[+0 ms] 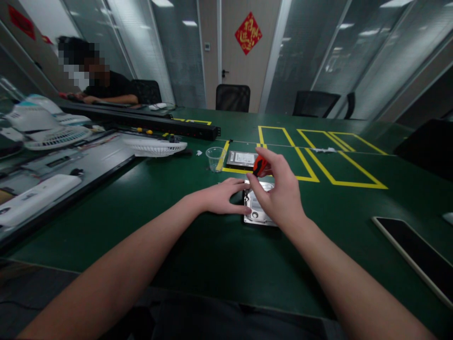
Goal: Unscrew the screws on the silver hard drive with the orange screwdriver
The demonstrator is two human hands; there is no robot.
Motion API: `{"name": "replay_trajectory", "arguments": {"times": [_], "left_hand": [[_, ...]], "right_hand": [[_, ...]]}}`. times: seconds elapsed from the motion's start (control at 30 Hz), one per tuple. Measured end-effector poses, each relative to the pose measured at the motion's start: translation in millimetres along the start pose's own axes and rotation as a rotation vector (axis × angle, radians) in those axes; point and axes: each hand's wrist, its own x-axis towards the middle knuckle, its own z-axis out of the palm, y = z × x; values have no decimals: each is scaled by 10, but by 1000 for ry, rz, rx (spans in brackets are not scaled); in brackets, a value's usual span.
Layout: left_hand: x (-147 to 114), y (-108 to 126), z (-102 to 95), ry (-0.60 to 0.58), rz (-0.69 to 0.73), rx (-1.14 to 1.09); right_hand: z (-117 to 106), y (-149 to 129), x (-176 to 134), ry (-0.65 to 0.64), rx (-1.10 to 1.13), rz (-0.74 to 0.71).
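A silver hard drive (261, 215) lies on the green table in front of me. My left hand (226, 196) grips its left side, thumb on the near corner and index finger toward the far end, with a gap between them. Over the drive, my right hand (281, 189) is closed around the red and black handle of a screwdriver (260, 164). The handle tilts, with its lower end toward the drive; the tip is hard to make out. Just behind sits a second hard drive (241, 159) with a white label, beside a clear plastic cup (214, 159).
Yellow tape rectangles (359, 184) mark the table. At left are a large flat panel (102, 156), white fan parts (155, 147) and a long black bar (191, 129). A phone-like slab (414, 250) lies at right. Across the table sits another person (113, 87).
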Motion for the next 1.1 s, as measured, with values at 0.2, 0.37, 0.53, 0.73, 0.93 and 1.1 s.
{"name": "replay_trajectory", "arguments": {"times": [0.2,0.37,0.53,0.73,0.93,1.1], "left_hand": [[4,-29,13,5,-3,7],[2,-45,11,3,-3,9],[-1,-17,2,3,3,-7],[0,-4,6,6,4,-3],[-8,-5,5,11,-3,1],[2,-14,11,11,6,3]], "right_hand": [[40,34,-36,-13,21,51],[75,73,-81,3,37,82],[48,31,-55,-9,41,54],[3,-13,1,-20,13,22],[-23,-44,13,-25,-8,10],[3,-12,-9,-30,41,-15]]}}
